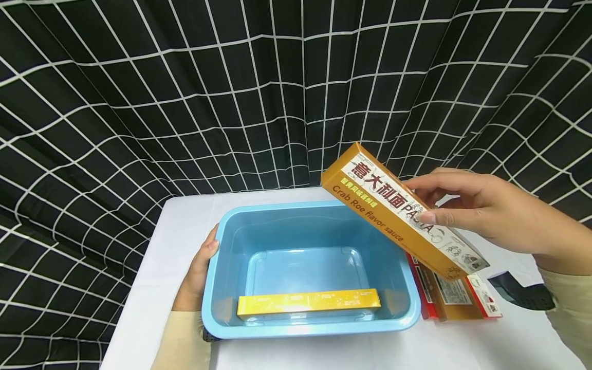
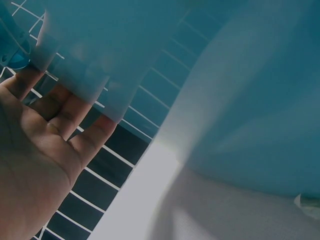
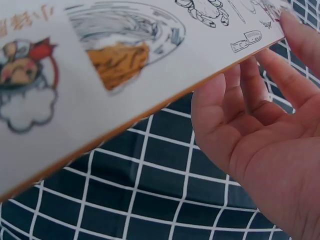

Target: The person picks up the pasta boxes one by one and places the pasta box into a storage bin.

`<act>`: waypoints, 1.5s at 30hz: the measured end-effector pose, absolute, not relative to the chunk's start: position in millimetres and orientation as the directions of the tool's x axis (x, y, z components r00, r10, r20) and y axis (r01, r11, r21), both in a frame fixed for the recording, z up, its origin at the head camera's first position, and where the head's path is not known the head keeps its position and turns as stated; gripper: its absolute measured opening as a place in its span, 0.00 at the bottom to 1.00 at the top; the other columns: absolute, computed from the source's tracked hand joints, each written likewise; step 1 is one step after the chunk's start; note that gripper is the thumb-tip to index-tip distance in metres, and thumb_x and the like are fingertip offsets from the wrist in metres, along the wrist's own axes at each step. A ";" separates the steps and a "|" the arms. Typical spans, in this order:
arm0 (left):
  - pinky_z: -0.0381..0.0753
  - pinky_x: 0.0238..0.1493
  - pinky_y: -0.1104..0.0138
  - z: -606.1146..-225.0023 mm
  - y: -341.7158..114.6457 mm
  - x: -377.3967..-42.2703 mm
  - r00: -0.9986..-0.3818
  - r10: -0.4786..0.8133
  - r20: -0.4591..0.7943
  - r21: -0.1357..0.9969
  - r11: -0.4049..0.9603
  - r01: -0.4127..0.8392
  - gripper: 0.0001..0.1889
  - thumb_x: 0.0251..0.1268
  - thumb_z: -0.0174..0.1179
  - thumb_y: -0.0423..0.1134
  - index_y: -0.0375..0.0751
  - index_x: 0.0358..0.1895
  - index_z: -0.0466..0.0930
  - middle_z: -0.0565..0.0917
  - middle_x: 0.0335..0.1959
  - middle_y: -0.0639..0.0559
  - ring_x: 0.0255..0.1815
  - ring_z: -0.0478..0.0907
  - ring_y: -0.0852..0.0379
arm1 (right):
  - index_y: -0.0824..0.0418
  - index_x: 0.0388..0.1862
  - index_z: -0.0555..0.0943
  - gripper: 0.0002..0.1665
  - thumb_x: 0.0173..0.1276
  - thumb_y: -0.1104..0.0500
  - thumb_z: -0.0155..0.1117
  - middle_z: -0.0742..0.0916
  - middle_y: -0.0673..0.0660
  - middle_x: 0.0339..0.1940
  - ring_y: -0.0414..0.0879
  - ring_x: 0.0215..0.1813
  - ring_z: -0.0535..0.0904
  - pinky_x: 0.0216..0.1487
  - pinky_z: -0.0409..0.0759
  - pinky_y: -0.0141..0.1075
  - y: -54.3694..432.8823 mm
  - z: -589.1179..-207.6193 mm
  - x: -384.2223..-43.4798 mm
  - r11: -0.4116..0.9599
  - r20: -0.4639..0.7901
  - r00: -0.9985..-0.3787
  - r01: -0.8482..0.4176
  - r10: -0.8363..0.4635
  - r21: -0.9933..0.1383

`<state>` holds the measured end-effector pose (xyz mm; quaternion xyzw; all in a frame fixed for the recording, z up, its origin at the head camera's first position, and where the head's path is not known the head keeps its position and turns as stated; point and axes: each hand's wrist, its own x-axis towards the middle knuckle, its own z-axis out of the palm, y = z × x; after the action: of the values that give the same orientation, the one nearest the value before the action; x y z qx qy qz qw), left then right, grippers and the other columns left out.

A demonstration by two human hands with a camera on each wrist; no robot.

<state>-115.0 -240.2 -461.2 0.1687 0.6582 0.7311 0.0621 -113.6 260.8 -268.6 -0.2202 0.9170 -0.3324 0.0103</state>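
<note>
My right hand [image 1: 467, 205] pinches an orange-brown and white pasta box [image 1: 379, 205] between thumb and fingers. The box is tilted, its far end over the right back corner of a light blue plastic tub [image 1: 296, 221]. In the right wrist view, the box's white printed side [image 3: 150, 65] passes above the palm, with fingertips against its edge. My left hand [image 1: 199, 272] grips the tub's left rim, thumb on top; in the left wrist view the fingers [image 2: 92, 137] reach behind the translucent blue edge. Inside the tub, a yellow-orange box [image 1: 309, 303] lies along the near wall.
Right of the tub, red, brown and white boxes [image 1: 450, 295] lie on the white tablecloth [image 1: 490, 349], partly hidden by the raised box. Behind the table hangs a black curtain [image 1: 259, 103] with a white grid. A black strap [image 1: 522, 291] shows by the right wrist.
</note>
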 end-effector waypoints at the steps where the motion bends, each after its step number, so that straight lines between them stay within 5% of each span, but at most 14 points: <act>1: 0.65 0.75 0.53 -461.5 -240.1 -115.0 -0.936 0.312 0.163 0.984 -0.126 0.129 0.36 0.80 0.37 0.49 0.46 0.88 0.54 0.63 0.82 0.39 0.82 0.58 0.40 | 0.46 0.74 0.83 0.33 0.73 0.63 0.78 0.85 0.51 0.55 0.56 0.52 0.80 0.35 0.88 0.40 259.7 -267.9 -114.0 0.675 0.130 -0.900 -0.402 -0.417 -0.619; 30: 0.68 0.74 0.56 -461.3 -242.8 -114.7 -0.942 0.294 0.165 0.985 -0.107 0.139 0.35 0.80 0.37 0.50 0.45 0.88 0.56 0.64 0.82 0.38 0.82 0.60 0.40 | 0.45 0.73 0.84 0.29 0.76 0.63 0.75 0.86 0.47 0.52 0.51 0.51 0.83 0.44 0.88 0.43 208.3 -244.4 -126.5 0.501 0.149 -0.770 -0.536 -0.621 -0.680; 45: 0.69 0.72 0.53 -463.0 -241.9 -114.7 -0.938 0.310 0.154 0.987 -0.097 0.130 0.36 0.80 0.37 0.50 0.49 0.89 0.54 0.63 0.83 0.42 0.82 0.58 0.38 | 0.50 0.73 0.85 0.29 0.76 0.64 0.75 0.86 0.47 0.59 0.52 0.53 0.84 0.43 0.88 0.45 184.8 -235.8 -128.3 0.405 0.157 -0.715 -0.547 -0.681 -0.733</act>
<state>-114.7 -241.9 -463.0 0.1644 0.6690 0.7221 0.0624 -128.3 184.8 -235.8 -0.3681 0.8339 -0.4027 0.0835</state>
